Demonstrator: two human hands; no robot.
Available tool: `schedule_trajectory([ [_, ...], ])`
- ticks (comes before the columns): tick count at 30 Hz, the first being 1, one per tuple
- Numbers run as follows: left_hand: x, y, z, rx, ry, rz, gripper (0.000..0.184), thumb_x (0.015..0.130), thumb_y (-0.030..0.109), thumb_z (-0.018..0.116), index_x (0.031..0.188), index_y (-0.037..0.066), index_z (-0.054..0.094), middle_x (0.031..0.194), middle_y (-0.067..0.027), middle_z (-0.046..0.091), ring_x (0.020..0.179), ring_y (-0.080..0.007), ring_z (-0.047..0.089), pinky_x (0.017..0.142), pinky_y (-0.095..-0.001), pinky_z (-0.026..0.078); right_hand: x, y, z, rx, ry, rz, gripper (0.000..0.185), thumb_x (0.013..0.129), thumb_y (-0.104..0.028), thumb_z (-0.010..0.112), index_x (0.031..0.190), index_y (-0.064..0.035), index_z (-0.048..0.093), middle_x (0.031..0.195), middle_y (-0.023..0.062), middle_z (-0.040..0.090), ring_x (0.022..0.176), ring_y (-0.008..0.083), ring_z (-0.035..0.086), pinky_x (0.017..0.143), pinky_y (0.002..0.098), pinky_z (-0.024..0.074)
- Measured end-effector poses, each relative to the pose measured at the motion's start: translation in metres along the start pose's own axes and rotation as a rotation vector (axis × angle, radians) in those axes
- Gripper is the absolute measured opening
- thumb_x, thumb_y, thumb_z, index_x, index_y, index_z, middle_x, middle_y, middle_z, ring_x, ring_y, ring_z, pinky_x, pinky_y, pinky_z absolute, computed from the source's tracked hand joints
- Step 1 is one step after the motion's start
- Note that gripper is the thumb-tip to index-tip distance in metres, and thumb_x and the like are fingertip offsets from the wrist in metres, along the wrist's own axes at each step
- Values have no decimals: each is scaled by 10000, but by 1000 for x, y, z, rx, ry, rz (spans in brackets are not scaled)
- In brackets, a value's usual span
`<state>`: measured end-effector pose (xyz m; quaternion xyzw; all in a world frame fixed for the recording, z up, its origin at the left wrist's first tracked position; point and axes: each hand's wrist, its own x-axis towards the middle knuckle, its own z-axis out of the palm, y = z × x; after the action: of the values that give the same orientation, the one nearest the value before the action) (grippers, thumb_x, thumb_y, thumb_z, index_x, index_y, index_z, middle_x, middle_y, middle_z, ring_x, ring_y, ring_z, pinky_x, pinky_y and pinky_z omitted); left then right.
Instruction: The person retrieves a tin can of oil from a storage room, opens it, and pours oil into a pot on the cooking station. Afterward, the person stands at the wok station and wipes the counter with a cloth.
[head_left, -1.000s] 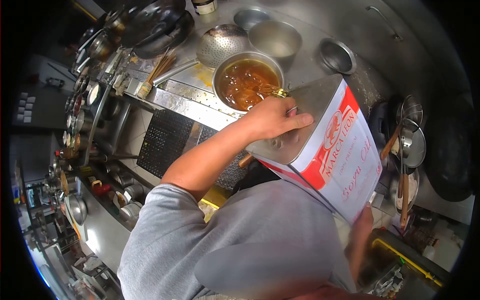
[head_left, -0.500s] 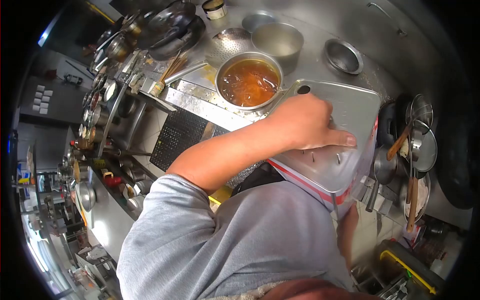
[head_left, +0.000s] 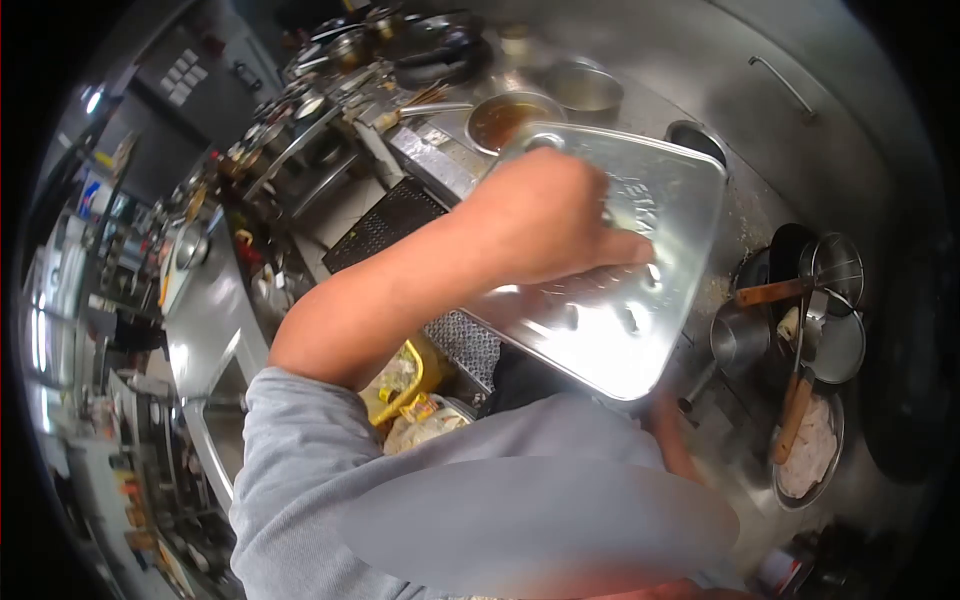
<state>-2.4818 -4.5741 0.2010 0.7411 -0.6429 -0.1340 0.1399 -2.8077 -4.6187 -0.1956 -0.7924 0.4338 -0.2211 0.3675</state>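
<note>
A large rectangular metal tin [head_left: 680, 250] is in front of my body, its silvery embossed top facing the camera. My left hand [head_left: 560, 215] is closed on the middle of that top, fingers curled under and thumb extended to the right; the part it grips is covered by the hand. Below the tin's lower right corner, a blurred bit of my right hand [head_left: 663, 415] shows, its fingers hidden by the tin. Just beyond the tin's far edge, a pot of brown-orange liquid [head_left: 505, 118] rests on the steel counter [head_left: 430, 150].
A bare metal pot [head_left: 585, 88] and a dark bowl [head_left: 695, 138] stand farther back. Strainers and a wooden-handled ladle [head_left: 795, 415] lie at right, over a pan of pale food [head_left: 812, 460]. A yellow container [head_left: 425, 375] is below my left arm. Woks [head_left: 435, 50] sit at back left.
The tin has swung from tilted, with its printed side showing, to top facing the camera, the printed side now hidden. My left hand stays on it. The view has shifted, showing more room at left.
</note>
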Motion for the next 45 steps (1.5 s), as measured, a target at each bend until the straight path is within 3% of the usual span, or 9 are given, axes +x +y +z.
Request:
schedule_trajectory([
  [10,-139,91,51,31,-19,-364,489,881,446,671,815,-37,710,736,-239,675,729,-398,682,713,-451,543,-118,-12,-12,67,-448,-215,467,1056,-370,369,1173,37,562,1051,166,682,976,294,672,899,392,533],
  [21,-249,136,203,-111,-337,-386,488,833,447,746,817,-34,669,704,-186,660,641,-257,645,625,-392,508,-336,145,92,1343,-409,874,503,1080,-321,338,1368,64,487,1250,192,629,1140,275,624,955,429,521],
  [24,-257,167,260,-67,-475,-269,523,834,472,755,822,-42,660,680,-176,641,613,-233,608,601,-386,488,-397,203,108,267,-279,274,511,1070,-402,351,1246,-10,627,1113,200,688,927,277,683,882,387,536],
  [25,-259,185,280,-94,-518,-218,514,840,459,759,831,-44,657,672,-165,632,606,-216,589,596,-376,479,-393,182,73,628,-423,975,579,1060,-468,334,1116,-7,680,946,198,705,796,272,692,784,394,551],
  [31,-255,293,423,-164,-772,-100,439,857,399,732,889,-30,644,810,-196,673,723,-297,634,707,-406,496,-503,311,48,-57,-400,405,478,981,-409,511,1195,5,618,1180,263,659,1131,402,623,976,479,482],
  [32,-252,299,454,-112,-825,4,441,851,400,729,900,-30,644,817,-199,671,740,-311,636,716,-401,498,-516,309,12,366,-219,987,434,975,-410,530,1170,-38,641,1191,266,656,1136,415,616,948,483,495],
  [35,-259,298,571,-13,-957,247,445,835,396,722,933,-31,643,837,-204,666,785,-343,643,738,-398,504,-652,399,-12,-344,83,356,243,936,-231,642,1085,-40,630,1027,153,621,755,304,691,705,418,570],
  [40,-235,410,695,96,-1113,183,448,835,391,701,971,-29,628,867,-205,666,811,-355,648,761,-417,511,-818,389,-135,762,588,1556,302,863,-245,702,1033,-5,633,906,197,658,873,313,682,757,422,555],
  [45,-205,469,842,126,-1181,451,501,860,405,639,1198,36,645,1030,-231,696,998,-373,679,893,-438,521,-1035,341,-50,-238,69,1196,243,965,-241,549,1084,-45,627,890,164,616,938,343,630,763,476,522],
])
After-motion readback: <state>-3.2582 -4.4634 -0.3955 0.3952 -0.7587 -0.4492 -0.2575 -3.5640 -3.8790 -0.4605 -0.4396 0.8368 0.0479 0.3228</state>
